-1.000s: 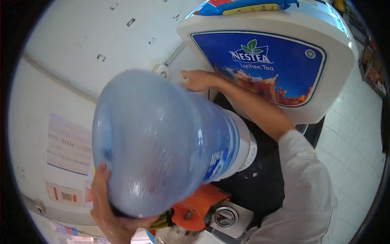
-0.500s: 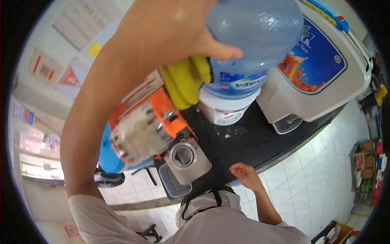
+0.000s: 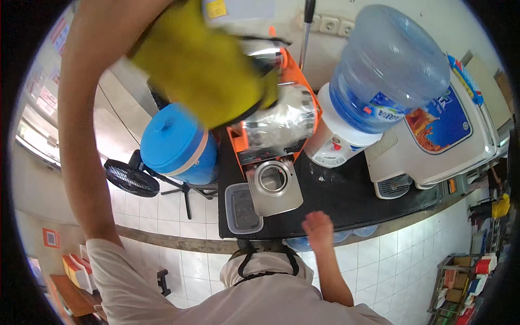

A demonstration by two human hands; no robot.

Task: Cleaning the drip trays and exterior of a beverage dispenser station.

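My left arm (image 3: 86, 124) reaches up on the left; its hand is cut off at the top edge, so the fingers are hidden. A yellow, black-edged fabric-like thing (image 3: 200, 70), smeared by motion, hangs beside that forearm, in front of an orange cup sealing machine (image 3: 311, 108). Clear film (image 3: 287, 122) is wound in the machine. Its metal plate (image 3: 284, 203) with a round ring juts out toward me. Just right of the plate, my right hand (image 3: 318, 227) hovers by the counter's front edge, empty, its slightly blurred fingers loosely open.
On the black counter (image 3: 346, 200) stand a white water dispenser (image 3: 333, 146) with a big blue bottle (image 3: 390, 65) and a large cream drink machine (image 3: 433, 146). A grey plastic tub (image 3: 244, 208) sits left of the plate. Further left are a blue lidded jug (image 3: 173, 141) and a black fan (image 3: 130, 179).
My left hand has gone from in front of the water bottle up and left, out of view. The yellow thing has swung left too. The view has shifted, showing the blue jug.
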